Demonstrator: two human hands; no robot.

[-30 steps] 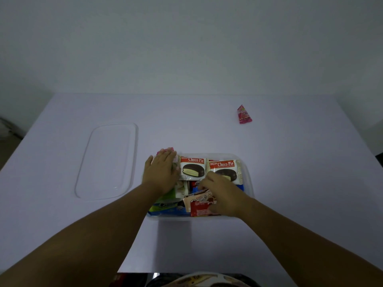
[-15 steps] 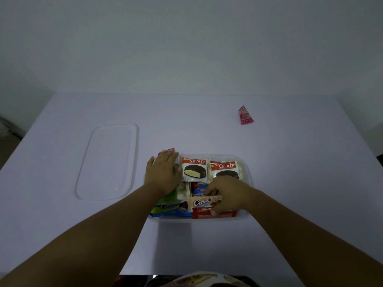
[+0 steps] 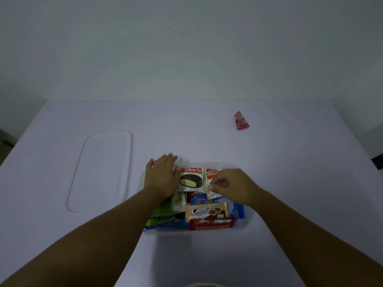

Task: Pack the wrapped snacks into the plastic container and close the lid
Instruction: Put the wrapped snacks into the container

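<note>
A clear plastic container (image 3: 247, 221) sits near the table's front edge, filled with several wrapped snacks. A Choco Pie packet (image 3: 191, 180) lies at its back, a Cream-O packet (image 3: 207, 211) and a red bar (image 3: 211, 223) at its front. My left hand (image 3: 160, 176) lies flat, fingers apart, on the container's back left corner, covering a pink wrapper. My right hand (image 3: 230, 186) hovers over a second Choco Pie packet (image 3: 213, 175), thumb and fingers pinched at that packet's left edge. The clear lid (image 3: 101, 170) lies flat to the left.
One pink triangular snack packet (image 3: 241, 121) lies alone on the table at the back right. The white table (image 3: 290, 183) ends at a plain wall behind. Dark edges show at the far left and far right of the table.
My right hand has left the Cream-O packet at the front and moved back onto the right Choco Pie packet. My left hand has stayed on the back left corner.
</note>
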